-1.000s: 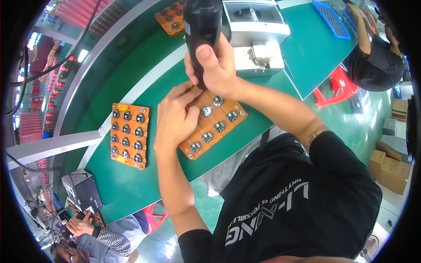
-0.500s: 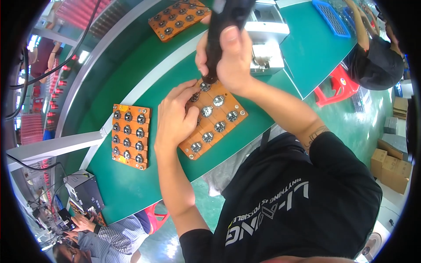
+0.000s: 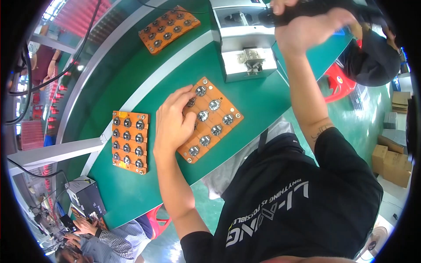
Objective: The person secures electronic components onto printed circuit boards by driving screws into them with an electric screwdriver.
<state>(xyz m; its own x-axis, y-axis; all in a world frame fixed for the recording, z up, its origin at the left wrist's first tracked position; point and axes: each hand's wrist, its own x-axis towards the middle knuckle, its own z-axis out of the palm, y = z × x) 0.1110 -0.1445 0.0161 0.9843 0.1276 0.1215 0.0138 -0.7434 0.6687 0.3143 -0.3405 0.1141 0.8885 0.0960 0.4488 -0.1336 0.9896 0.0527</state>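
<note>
Head view: an orange board [image 3: 215, 117] is seen lying slantwise on the green worktop [image 3: 245, 93], set with round metal parts [image 3: 202, 115]. Its left side is partly covered by the left grip [image 3: 175, 118], so that most of the board is left showing to the right of that grip. The fingertips are rested near the upper-left edge and the thumb is laid lower down, slightly parted from them; whether the edge is actually grasped cannot be told.

By the right grip [image 3: 302, 33], blurred, a black handheld tool [image 3: 313, 8] is grasped with the fingers wrapped about it. The tool is held lying roughly sideways, well apart from the board, up and to the right of it. The left end of the tool is seen overlapping a grey-and-white machine [image 3: 232, 65]; whether the two are touching cannot be told.

To the left of the left grip, a second orange board [image 3: 133, 142] is placed just beside it, filled with similar parts. A third orange board [image 3: 169, 29] is seen farther off, near the top.
</note>
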